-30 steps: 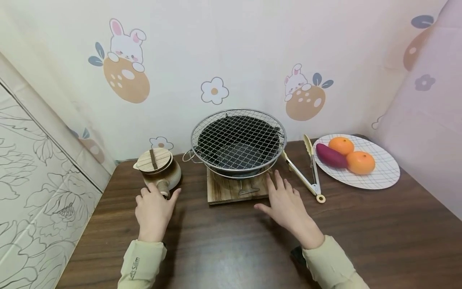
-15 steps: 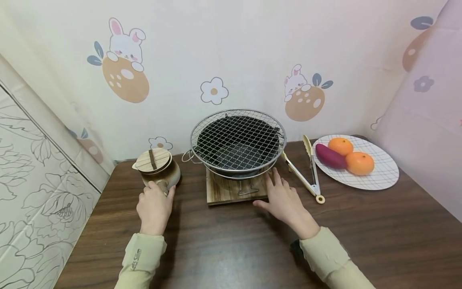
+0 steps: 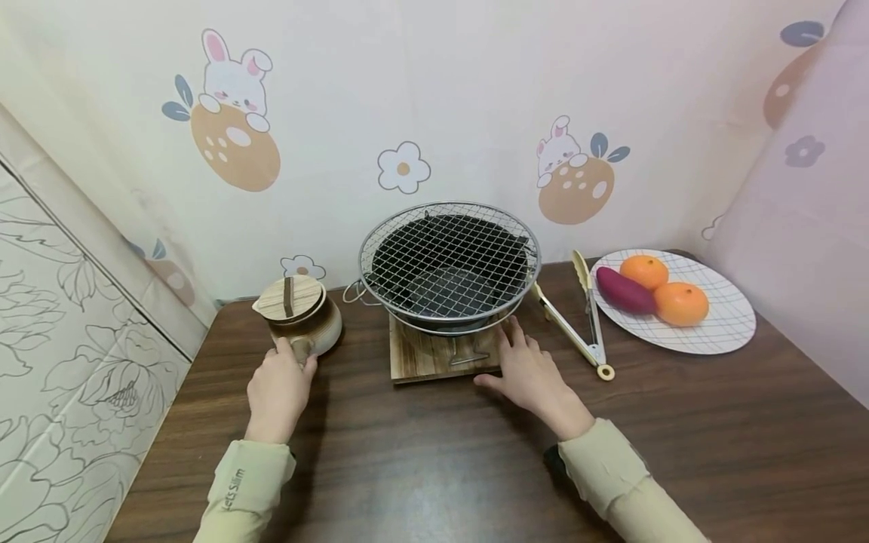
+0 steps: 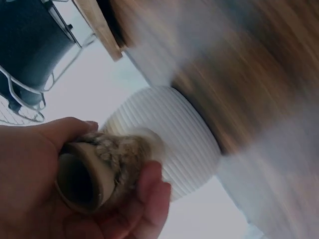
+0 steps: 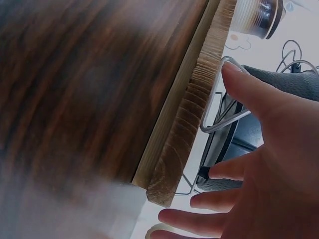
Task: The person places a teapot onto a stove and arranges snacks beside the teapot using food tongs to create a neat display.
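My left hand (image 3: 278, 392) grips the side handle of a small clay pot (image 3: 327, 330). The pot has a flat wooden lid (image 3: 305, 294) with a dark strip across it. In the left wrist view, fingers and thumb curl round the rope-wrapped handle (image 4: 127, 152), its hollow end facing the camera. My right hand (image 3: 532, 377) has its fingers spread at the right front corner of a wooden board (image 3: 417, 360), holding nothing. On that board stands a round dark grill stove topped by a wire mesh (image 3: 451, 264). A bent wire stand (image 5: 217, 127) shows beside the right thumb.
Metal tongs (image 3: 592, 351) with cream tips lie spread to the right of the stove. Behind them, a checked oval plate (image 3: 729, 332) holds two oranges (image 3: 681, 304) and a purple sweet potato (image 3: 626, 292). A patterned curtain (image 3: 468, 98) hangs behind the wooden table (image 3: 421, 452).
My left thumb and fingers have closed round the pot's handle, where the thumb stood apart before. The right hand has shifted slightly; the stove, tongs and plate have not moved.
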The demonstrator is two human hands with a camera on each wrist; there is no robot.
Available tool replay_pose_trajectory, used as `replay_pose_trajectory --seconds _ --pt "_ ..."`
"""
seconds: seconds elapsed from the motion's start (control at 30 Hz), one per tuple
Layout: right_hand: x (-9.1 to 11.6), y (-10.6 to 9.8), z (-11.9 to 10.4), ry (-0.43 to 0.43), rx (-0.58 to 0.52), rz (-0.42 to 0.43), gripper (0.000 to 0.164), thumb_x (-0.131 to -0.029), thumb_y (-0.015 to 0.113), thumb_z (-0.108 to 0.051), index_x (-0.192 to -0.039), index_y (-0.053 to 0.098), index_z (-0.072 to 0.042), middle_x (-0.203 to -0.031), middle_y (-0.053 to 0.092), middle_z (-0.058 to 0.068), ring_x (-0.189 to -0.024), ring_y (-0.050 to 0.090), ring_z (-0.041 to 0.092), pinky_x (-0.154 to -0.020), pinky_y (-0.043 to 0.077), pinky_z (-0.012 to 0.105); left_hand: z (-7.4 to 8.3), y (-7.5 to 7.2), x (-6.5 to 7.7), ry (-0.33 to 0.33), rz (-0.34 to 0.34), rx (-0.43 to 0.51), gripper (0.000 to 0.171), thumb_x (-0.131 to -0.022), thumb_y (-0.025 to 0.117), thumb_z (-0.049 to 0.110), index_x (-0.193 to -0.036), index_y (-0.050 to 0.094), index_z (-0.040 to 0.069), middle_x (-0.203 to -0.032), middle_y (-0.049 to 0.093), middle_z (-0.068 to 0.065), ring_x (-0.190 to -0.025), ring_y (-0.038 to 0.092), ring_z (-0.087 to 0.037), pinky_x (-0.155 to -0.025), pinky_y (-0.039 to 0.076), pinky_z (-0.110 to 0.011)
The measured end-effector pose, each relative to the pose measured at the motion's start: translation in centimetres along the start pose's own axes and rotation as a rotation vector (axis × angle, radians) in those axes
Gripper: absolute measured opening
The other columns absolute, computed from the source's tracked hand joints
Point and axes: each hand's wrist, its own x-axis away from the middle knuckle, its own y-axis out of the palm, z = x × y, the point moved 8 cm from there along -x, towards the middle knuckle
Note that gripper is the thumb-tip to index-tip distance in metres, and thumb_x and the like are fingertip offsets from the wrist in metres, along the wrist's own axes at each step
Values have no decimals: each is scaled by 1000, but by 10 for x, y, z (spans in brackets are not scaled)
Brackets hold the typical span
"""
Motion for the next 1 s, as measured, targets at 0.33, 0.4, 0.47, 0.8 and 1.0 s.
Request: replay_pose_trajectory --seconds 0.33,0.4,0.47,0.8,1.0 --pt "-5 5 4 0 -18 -15 95 -82 70 -52 -149 29 3 -153 24 35 -122 47 56 -89 47 63 -18 -6 -5 100 -28 9 40 -92 63 27 -104 51 -9 -92 62 -33 -79 62 -55 -61 48 -59" --pt "-6 6 4 1 -24 -20 95 -82 70 -51 -149 29 3 -153 24 35 -121 48 56 -89 47 62 -20 -7 -6 115 -36 -3 39 -92 63 26 -102 51 -9 -90 62 -32 -78 62 -55 -59 47 -58" --pt "-7 7 4 3 -31 -23 95 -82 71 -51 -149 28 2 -153 24 34 -121 48 56 -89 47 62 -23 -8 -7 130 -41 -12 38 -92 63 26 -103 51 -9 -90 63 -32 -76 62 -54 -58 47 -58" --pt "-11 9 5 4 -52 -24 96 -81 71 -52 -149 29 2 -153 24 34 -120 49 56 -88 48 62 -36 -8 -13 161 -121 -40 44 -93 62 21 -124 49 -7 -103 62 -34 -78 63 -51 -58 48 -54" --pt "-14 12 8 5 -59 -23 97 -81 71 -52 -150 27 1 -153 24 35 -116 52 56 -85 50 61 -39 -6 -16 164 -139 -46 43 -93 60 22 -121 47 -8 -99 61 -33 -74 62 -48 -55 46 -52"
